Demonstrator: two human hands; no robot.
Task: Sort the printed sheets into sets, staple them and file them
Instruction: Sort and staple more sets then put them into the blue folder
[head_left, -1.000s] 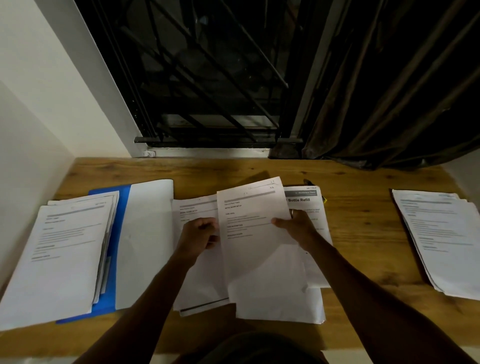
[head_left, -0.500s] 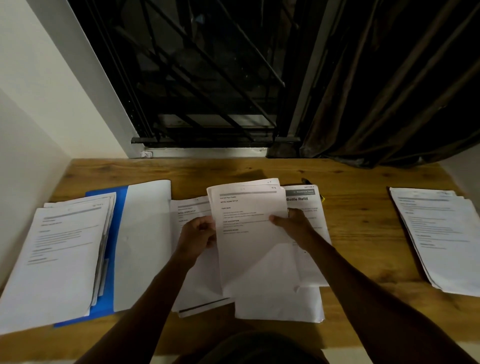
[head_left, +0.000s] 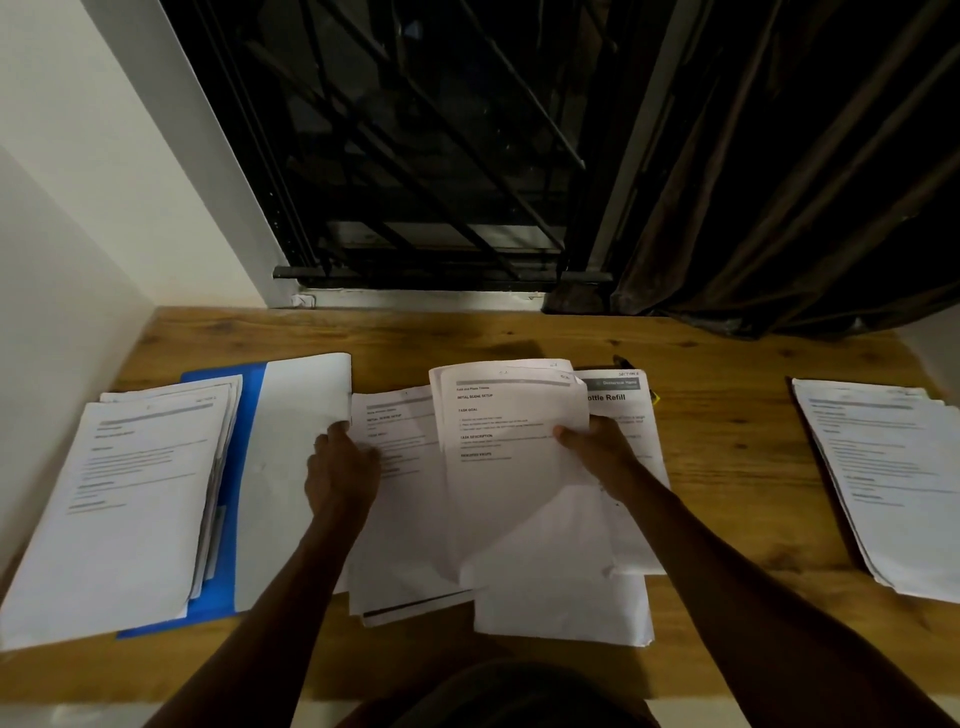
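My right hand (head_left: 597, 452) pinches the right edge of a few printed sheets (head_left: 509, 457), lifted and curling above the middle of the wooden table (head_left: 727, 467). My left hand (head_left: 340, 467) holds nothing. It rests with loosely bent fingers on the centre-left pile of sheets (head_left: 400, 551), its fingertips at the edge of a blank white sheet (head_left: 296, 467). That blank sheet lies on the open blue folder (head_left: 252, 415). A sheet headed "Bottle Refill" (head_left: 623, 400) lies under my right hand. Another blank sheet (head_left: 561, 603) lies nearest me.
A thick stack of printed sheets (head_left: 130, 493) covers the folder's left half by the wall. Another stack (head_left: 893, 478) lies at the table's right end. A small dark object (head_left: 621, 360) pokes out behind the middle sheets. Window grille and dark curtain stand behind the table.
My left hand has let go of the lifted sheets and moved left onto the centre-left pile. My right hand alone holds the sheets, which have shifted a little right.
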